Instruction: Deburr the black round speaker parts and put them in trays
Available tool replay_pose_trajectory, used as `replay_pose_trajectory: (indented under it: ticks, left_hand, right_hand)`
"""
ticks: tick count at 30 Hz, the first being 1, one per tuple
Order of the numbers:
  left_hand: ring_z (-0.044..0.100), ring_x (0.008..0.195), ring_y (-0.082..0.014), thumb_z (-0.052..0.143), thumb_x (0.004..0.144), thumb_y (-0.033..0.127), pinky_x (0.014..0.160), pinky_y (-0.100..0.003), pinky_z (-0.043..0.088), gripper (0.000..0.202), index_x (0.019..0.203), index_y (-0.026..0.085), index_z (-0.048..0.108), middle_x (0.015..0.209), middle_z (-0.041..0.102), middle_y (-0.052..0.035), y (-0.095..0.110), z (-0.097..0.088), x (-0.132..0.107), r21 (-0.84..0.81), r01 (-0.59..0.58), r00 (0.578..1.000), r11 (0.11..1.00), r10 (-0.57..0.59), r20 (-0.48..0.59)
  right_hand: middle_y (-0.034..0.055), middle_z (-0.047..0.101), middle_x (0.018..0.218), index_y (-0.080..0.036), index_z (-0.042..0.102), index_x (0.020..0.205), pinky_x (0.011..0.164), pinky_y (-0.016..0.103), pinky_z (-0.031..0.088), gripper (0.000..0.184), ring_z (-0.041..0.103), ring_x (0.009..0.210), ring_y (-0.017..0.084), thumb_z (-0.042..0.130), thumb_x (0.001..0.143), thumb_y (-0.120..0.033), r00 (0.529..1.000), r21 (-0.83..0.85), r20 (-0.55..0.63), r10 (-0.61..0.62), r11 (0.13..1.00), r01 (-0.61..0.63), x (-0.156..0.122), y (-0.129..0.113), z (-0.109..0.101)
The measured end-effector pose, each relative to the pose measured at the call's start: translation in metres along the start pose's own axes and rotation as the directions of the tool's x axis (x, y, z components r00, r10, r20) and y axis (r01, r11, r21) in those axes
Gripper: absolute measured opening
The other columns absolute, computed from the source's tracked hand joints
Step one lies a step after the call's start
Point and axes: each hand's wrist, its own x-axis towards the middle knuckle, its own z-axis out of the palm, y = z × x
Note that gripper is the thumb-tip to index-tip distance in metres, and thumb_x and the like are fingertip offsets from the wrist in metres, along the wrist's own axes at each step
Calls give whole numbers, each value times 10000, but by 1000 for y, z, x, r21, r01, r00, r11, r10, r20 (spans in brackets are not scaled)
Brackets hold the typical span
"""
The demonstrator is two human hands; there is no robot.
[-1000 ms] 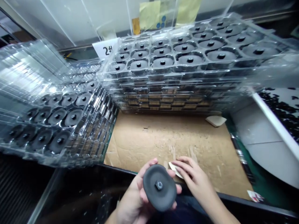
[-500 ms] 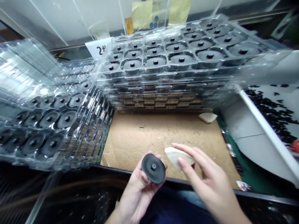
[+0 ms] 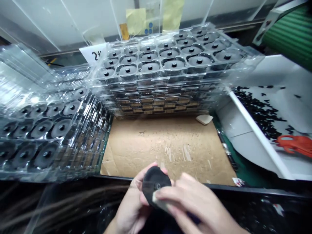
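A black round disc (image 3: 156,180) with a small raised hub at its centre is held by its edge in my left hand (image 3: 133,204), tilted, near the front edge of the bench. My right hand (image 3: 195,203) is closed on an off-white wedge-shaped pad (image 3: 158,200), its tip pressed against the lower face of the disc beside the hub. Fingers hide most of this pad, and motion blurs the right hand. A second off-white pad (image 3: 204,119) lies at the far right corner of the cardboard sheet (image 3: 151,143).
Clear plastic trays (image 3: 156,87) holding similar discs are stacked at the back, with another tray stack (image 3: 85,130) on the left. To the right stands a white bin (image 3: 253,130) with many small black parts and an orange-handled tool (image 3: 294,143). A numbered paper (image 3: 92,53) is at the back.
My right hand has brought the pad left and down onto the disc's face. My left hand with the disc has shifted slightly left and down. The camera view has turned a little right.
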Motion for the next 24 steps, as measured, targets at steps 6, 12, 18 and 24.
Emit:
replay_pose_trajectory:
  ticks: [6, 12, 18, 24]
  left_hand:
    - [656, 892, -140, 816, 571, 257, 834, -210, 458, 421, 977, 254, 706, 918, 743, -9, -8, 5, 0, -44, 64, 998, 997, -62, 32]
    - [666, 952, -213, 811, 550, 362, 844, -262, 480, 539, 1055, 233, 672, 1053, 721, -46, -5, 0, -9, -22, -47, 969, 999, 51, 241]
    - [672, 957, -241, 772, 636, 204, 855, -300, 490, 460, 1080, 252, 659, 1104, 707, -50, -6, -10, -7, -92, 35, 973, 995, -13, 228]
    - [676, 923, -236, 793, 605, 244, 820, -296, 494, 482, 1069, 254, 665, 1074, 711, -46, -6, 4, -6, -47, 58, 963, 997, -44, 267]
  right_hand:
    - [16, 603, 656, -204, 649, 1000, 605, 305, 349, 313, 490, 601, 145, 342, 942, -176, 997, -243, 4, -78, 967, 77, 8, 1, -17]
    - [11, 671, 818, -236, 653, 1036, 638, 253, 438, 230, 583, 708, 130, 489, 881, -190, 988, 3, -125, 87, 996, -87, 11, 28, -13]
    - [33, 704, 1026, -263, 701, 984, 811, 271, 532, 273, 654, 955, 195, 513, 856, -412, 787, 261, 31, 616, 755, -601, -59, 66, 20]
    - [26, 693, 1063, -271, 623, 1108, 652, 234, 566, 260, 684, 877, 183, 499, 884, -315, 819, 18, -231, 524, 844, -535, -58, 51, -5]
